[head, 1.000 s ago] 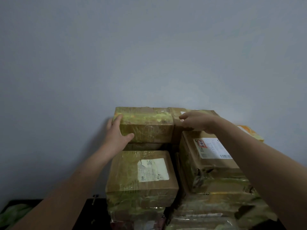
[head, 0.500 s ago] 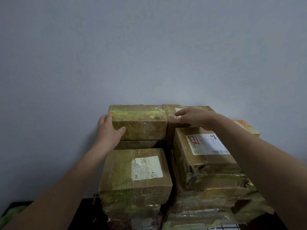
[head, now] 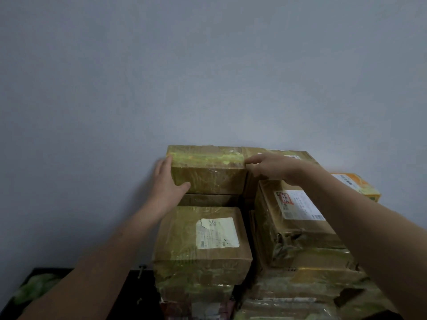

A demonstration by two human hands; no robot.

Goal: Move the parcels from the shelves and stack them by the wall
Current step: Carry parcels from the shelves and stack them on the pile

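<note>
A brown cardboard parcel (head: 208, 174) with yellowish tape sits on top of the stack, its back against the grey wall (head: 208, 77). My left hand (head: 165, 183) rests on its left end, fingers straight along the side and thumb on the front face. My right hand (head: 272, 167) reaches in from the right, its straight fingertips touching the parcel's upper right corner. Below in front lies a parcel with a white label (head: 203, 239). To the right is another labelled parcel (head: 298, 218), partly covered by my right forearm.
A further brown parcel (head: 300, 155) lies against the wall behind my right hand, and an orange box (head: 355, 185) sticks out at the far right. More wrapped parcels fill the lower stack (head: 300, 296). A dark surface (head: 129, 287) with something green (head: 34, 289) lies at the lower left.
My right hand has shifted left from the neighbouring parcel until its fingertips meet the top parcel's right corner. My left hand stays on the left end. The view has shifted slightly.
</note>
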